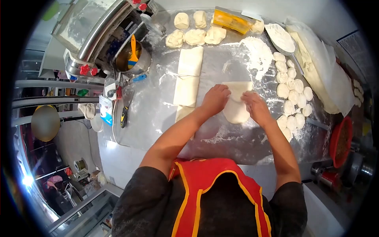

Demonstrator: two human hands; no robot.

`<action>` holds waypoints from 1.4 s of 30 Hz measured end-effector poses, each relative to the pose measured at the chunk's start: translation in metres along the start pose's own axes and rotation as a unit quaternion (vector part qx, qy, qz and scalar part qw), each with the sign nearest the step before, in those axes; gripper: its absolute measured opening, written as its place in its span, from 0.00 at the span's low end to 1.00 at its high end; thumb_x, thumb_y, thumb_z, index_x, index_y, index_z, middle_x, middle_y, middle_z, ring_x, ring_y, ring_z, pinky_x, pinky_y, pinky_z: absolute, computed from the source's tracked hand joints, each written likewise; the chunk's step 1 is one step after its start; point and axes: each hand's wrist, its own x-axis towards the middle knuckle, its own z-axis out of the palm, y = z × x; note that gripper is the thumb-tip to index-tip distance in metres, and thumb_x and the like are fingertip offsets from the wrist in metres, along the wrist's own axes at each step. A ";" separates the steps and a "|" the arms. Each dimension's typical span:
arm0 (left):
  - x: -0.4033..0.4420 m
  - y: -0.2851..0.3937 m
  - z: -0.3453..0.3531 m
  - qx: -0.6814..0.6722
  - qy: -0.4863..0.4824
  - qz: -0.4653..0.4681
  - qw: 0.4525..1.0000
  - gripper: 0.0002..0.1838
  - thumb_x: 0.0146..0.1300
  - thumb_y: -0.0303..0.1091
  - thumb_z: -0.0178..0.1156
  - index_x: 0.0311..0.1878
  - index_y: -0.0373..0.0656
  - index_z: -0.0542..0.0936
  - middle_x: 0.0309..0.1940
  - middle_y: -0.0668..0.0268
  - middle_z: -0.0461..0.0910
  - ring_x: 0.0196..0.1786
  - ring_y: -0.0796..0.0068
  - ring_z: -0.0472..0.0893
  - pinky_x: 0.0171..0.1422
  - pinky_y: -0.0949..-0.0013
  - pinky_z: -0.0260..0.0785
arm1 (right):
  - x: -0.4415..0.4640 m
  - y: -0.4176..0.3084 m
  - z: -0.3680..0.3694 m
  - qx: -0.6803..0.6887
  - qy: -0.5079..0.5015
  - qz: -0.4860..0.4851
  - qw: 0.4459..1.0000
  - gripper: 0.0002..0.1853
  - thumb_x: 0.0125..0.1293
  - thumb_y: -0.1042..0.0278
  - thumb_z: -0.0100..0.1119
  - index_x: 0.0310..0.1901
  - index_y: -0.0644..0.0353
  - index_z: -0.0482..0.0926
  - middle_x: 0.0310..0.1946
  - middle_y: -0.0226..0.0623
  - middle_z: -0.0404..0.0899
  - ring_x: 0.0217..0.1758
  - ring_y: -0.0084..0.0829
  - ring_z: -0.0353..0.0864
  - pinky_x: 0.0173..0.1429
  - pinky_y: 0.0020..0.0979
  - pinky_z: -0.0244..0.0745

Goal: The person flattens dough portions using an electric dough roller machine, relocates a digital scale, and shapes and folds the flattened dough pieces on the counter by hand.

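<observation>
A flat sheet of pale dough [237, 111] lies on the floured metal table, its far part folded over toward me. My left hand [216, 98] grips the left edge of the fold, fingers curled. On the right edge, my right hand [254, 104] has its fingers bent onto the dough in the same way. To the left of my left hand, folded rectangular dough pieces [186, 91] lie in a column. Many small round dough pieces [293, 96] are grouped to the right of my right hand.
Several dough lumps [194, 36] and a yellow-orange container [232, 20] sit at the back. A metal scoop of flour [280, 38] is beside covered dough [316, 67]. At left stand a pot [145, 62] with a brush and a yellow-black tool [124, 116]. A red bowl [340, 142] is right.
</observation>
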 end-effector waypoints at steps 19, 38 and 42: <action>0.003 0.020 -0.005 -0.199 -0.009 -0.162 0.966 0.07 0.64 0.32 0.50 0.39 0.39 0.72 0.31 0.52 0.77 0.37 0.50 0.77 0.41 0.58 0.68 | 0.011 0.012 -0.018 0.154 0.008 0.203 0.967 0.06 0.61 0.68 0.53 0.32 0.62 0.75 0.32 0.43 0.78 0.38 0.45 0.76 0.45 0.39 0.69; 0.061 -0.019 0.001 -0.013 -0.138 -0.171 0.975 0.22 0.47 0.38 0.67 0.44 0.39 0.74 0.36 0.52 0.78 0.43 0.53 0.76 0.48 0.59 0.68 | 0.070 0.057 0.004 0.046 -0.106 0.145 0.983 0.19 0.44 0.68 0.69 0.39 0.61 0.74 0.35 0.45 0.76 0.41 0.45 0.72 0.49 0.40 0.67; 0.045 -0.015 0.003 -0.170 -0.127 -0.163 0.963 0.19 0.52 0.39 0.65 0.42 0.38 0.70 0.34 0.49 0.77 0.41 0.49 0.77 0.45 0.57 0.68 | 0.054 0.045 0.002 0.130 -0.081 0.159 0.975 0.15 0.48 0.70 0.67 0.34 0.61 0.70 0.32 0.44 0.74 0.35 0.43 0.71 0.40 0.37 0.67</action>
